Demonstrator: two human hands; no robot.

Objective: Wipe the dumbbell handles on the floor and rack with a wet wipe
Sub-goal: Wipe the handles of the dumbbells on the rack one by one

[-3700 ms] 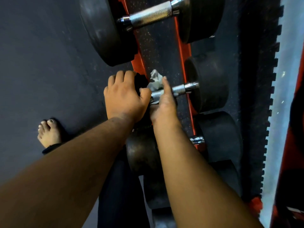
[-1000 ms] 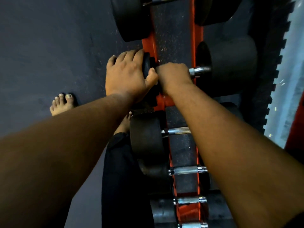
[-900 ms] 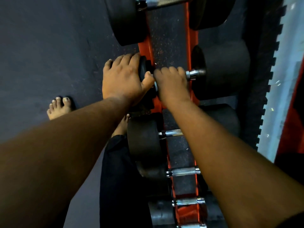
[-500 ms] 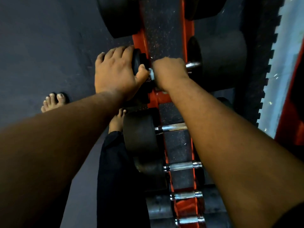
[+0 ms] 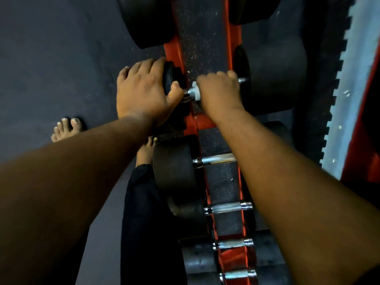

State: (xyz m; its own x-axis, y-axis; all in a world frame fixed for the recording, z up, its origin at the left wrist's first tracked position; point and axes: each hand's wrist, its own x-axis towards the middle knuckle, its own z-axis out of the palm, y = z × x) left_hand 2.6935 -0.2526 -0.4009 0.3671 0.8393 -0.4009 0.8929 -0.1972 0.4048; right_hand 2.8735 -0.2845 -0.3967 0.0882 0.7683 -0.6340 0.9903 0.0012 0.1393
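**Chrome handle mid-wipe on the rack**

Red-painted steel rack (image 5: 236, 31) runs up the middle of the view over dark rubber flooring (image 5: 51, 48), carrying a row of black round-headed dumbbells. The dumbbell being cleaned (image 5: 273, 79) lies across both rails, about midway up the frame. The left hand (image 5: 141, 93) cups its near black end plate, fingers curled over the rim and thumb tucked towards the bar, steadying it. The right hand (image 5: 220, 91) is wrapped round the knurled chrome handle (image 5: 190, 93), with the white wet wipe (image 5: 196, 92) showing only as a small edge at the thumb side, so the fist is closed on wipe and bar together.

This looks like the wiping stroke on one rack handle. Next would be releasing and shifting to the neighbouring bare handle (image 5: 218, 159) nearer the person, keeping the wipe bunched in the palm.
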